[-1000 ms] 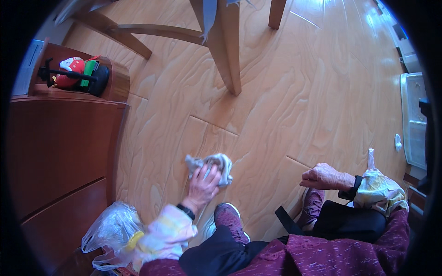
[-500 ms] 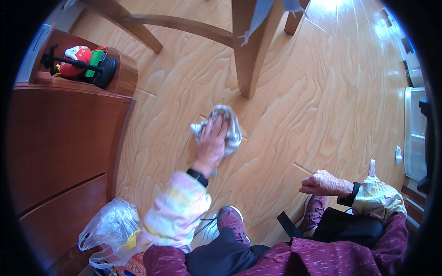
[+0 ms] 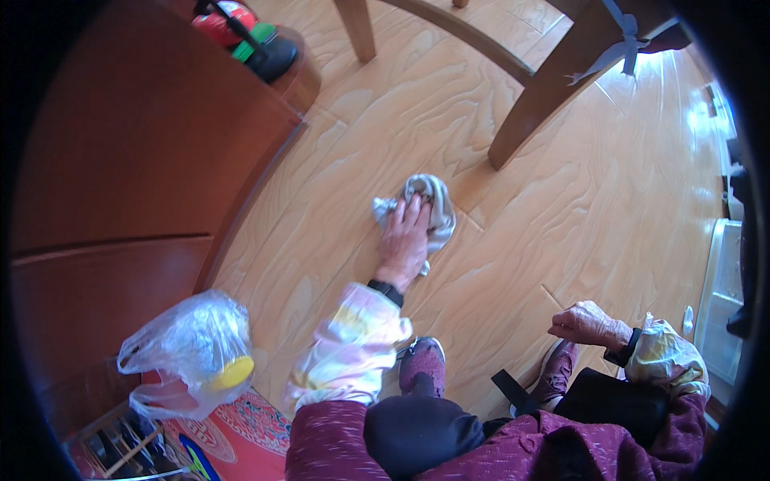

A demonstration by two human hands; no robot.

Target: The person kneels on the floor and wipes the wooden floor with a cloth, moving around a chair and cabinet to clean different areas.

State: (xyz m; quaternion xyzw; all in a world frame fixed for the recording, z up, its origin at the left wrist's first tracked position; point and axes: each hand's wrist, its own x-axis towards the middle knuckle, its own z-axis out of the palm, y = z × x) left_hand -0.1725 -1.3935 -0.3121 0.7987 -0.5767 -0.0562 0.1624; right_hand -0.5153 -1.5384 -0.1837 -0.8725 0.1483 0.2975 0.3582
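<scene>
A crumpled whitish-grey cloth lies on the wooden floor. My left hand presses down on it with the fingers over its folds, gripping it against the boards. The cloth bunches up around the fingertips, and part of it is hidden under the palm. Off to the right, my right hand is held in a loose fist above my shoe, with nothing visible in it. Both forearms wear pale patterned sleeve covers, with dark bands at the wrists.
A reddish-brown wooden cabinet stands along the left. A wooden furniture leg with a tied rag rises beyond the cloth. At lower left, a clear plastic bag with a yellow lid sits by a red mat. Translucent drawers stand far right.
My view has turned toward the left, so the cabinet and plastic bag fill more of it. My left hand stays on the cloth; my right hand remains in a fist.
</scene>
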